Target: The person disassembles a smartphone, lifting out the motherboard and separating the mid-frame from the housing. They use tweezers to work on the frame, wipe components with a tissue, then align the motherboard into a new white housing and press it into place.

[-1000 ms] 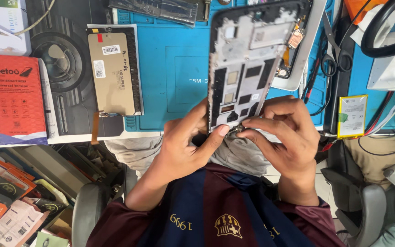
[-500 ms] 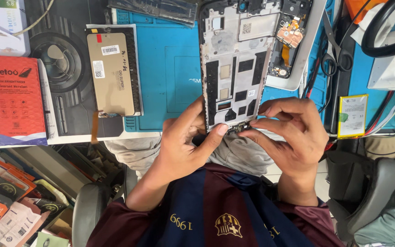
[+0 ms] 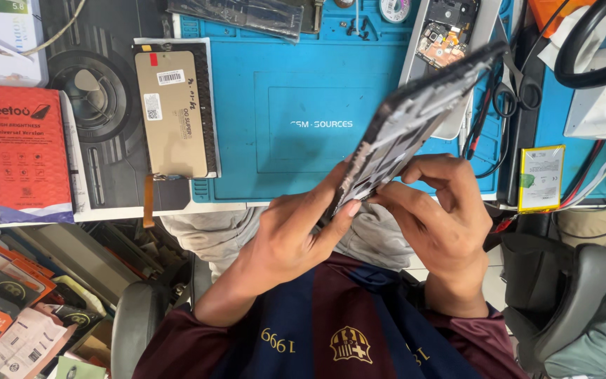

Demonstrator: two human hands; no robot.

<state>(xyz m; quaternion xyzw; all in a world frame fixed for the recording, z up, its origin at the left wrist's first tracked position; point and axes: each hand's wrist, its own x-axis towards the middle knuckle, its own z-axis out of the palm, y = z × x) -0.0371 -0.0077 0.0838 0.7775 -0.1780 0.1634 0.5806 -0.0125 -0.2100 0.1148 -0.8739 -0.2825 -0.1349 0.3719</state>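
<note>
Both my hands hold a stripped phone frame (image 3: 415, 116), a dark chassis with grey metal inner parts, tilted edge-on above the blue work mat (image 3: 296, 98). My left hand (image 3: 296, 231) grips its lower end, thumb pressed on the bottom edge. My right hand (image 3: 443, 217) pinches the same lower end from the right side. A replacement screen panel (image 3: 174, 112) with a gold back and an orange flex cable lies on the mat's left edge. An open phone body (image 3: 447, 35) with a circuit board lies behind the frame.
A red box (image 3: 26, 161) lies at the left on a dark printed mat (image 3: 99, 91). A yellow-edged battery (image 3: 541, 179), cables and scissors (image 3: 510, 98) are at the right. Packaged parts (image 3: 8, 302) pile by the chair at the lower left.
The phone frame has turned from facing me flat to edge-on and swung to the right. Both hands stayed on its lower end.
</note>
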